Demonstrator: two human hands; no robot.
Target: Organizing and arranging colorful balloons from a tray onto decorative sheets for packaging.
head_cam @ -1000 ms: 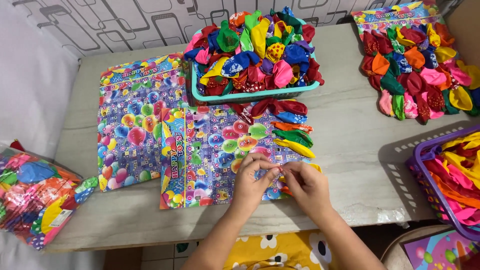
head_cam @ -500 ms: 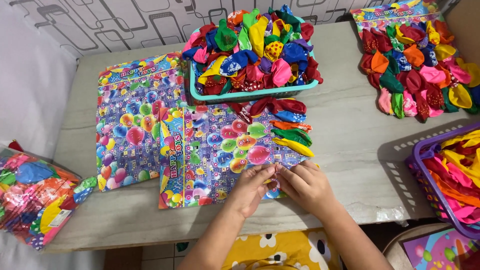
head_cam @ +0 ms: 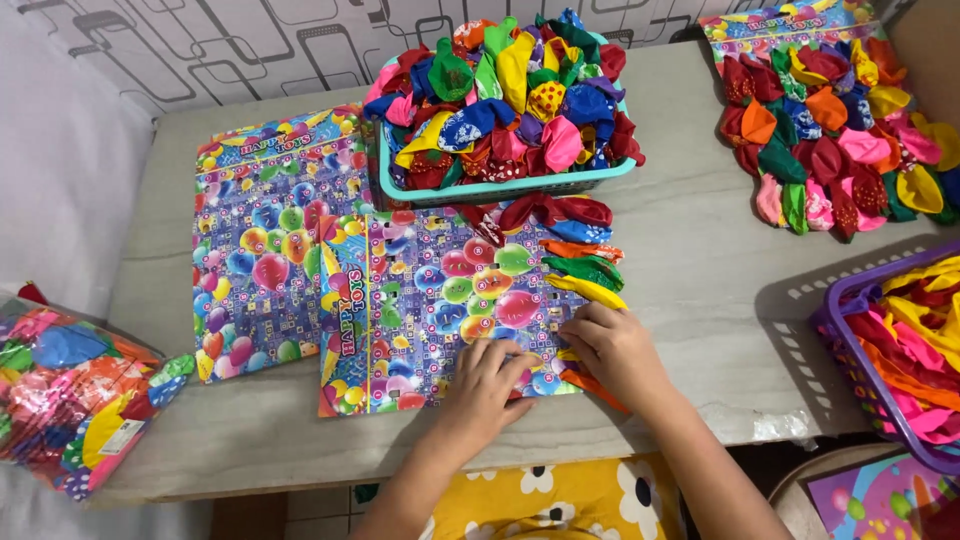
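A colourful printed balloon card (head_cam: 430, 300) lies flat on the grey table (head_cam: 700, 290). Several flat balloons (head_cam: 580, 265) in red, orange, green and yellow are fixed along its right edge. My left hand (head_cam: 487, 385) presses on the card's lower right part with fingers bent. My right hand (head_cam: 615, 350) rests at the card's lower right corner, fingers pinching an orange balloon (head_cam: 590, 383) whose end sticks out below the hand.
A second printed card (head_cam: 265, 235) lies to the left. A teal basket (head_cam: 500, 185) heaped with balloons stands behind. Another filled card (head_cam: 830, 120) lies at the back right, a purple basket (head_cam: 850, 340) of balloons at the right edge, a plastic bag of balloons (head_cam: 70, 390) at the left.
Both hands have stayed at the card's lower right corner; the fingers have shifted slightly down and closer together over the orange balloon.
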